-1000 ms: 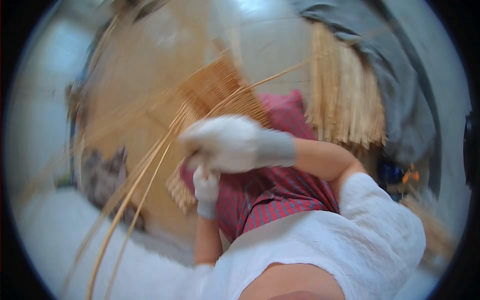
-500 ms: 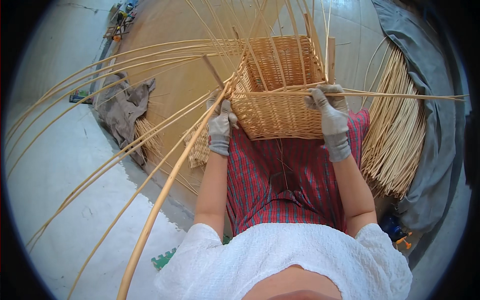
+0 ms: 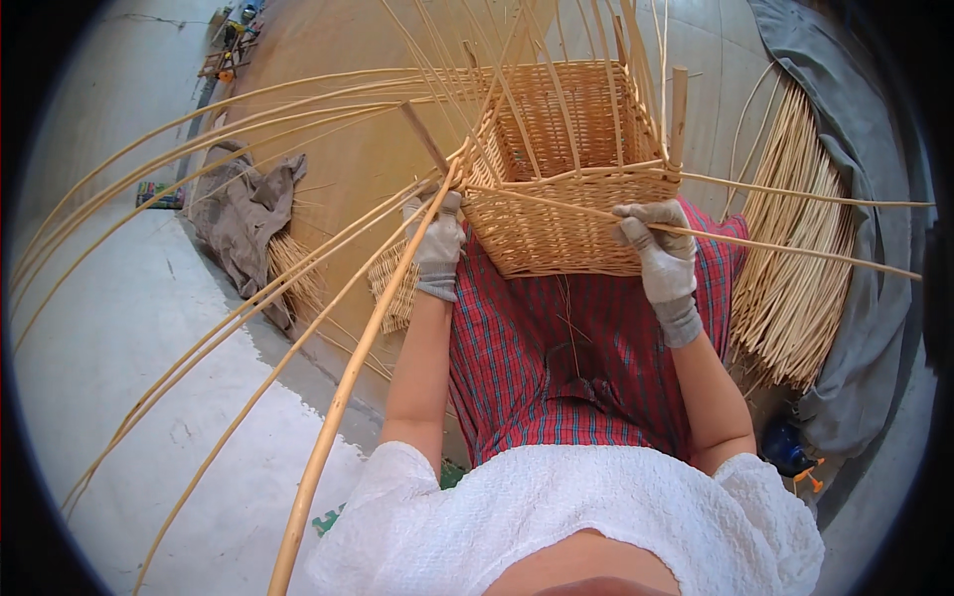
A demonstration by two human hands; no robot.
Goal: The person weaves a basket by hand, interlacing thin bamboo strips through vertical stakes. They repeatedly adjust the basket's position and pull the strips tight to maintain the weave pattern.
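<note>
A half-woven wicker basket [image 3: 561, 238], box-shaped, rests over my lap with long rods standing from its rim. My gloved left hand [image 3: 437, 243] is closed at the basket's near left corner, where several long rods meet; the fingertips are partly hidden behind the rods. My gloved right hand [image 3: 664, 253] pinches a willow rod [image 3: 755, 241] that runs from the near left corner across the front and out to the right. A wooden corner stake [image 3: 679, 114] rises at the near right corner, and another stake [image 3: 424, 137] tilts at the near left.
Long rods [image 3: 238, 308] fan out to the left, a thick one passing close to my left arm. To the right lies a large bundle of rods [image 3: 795, 248] on grey cloth [image 3: 884, 328]. Another grey cloth [image 3: 238, 209] and a woven piece [image 3: 395, 288] lie left. Red plaid fabric [image 3: 566, 368] covers my lap.
My right hand has drawn the rod down and away from the rim, so it now slants across the basket's front. The basket has shifted slightly; my left hand stays at its corner.
</note>
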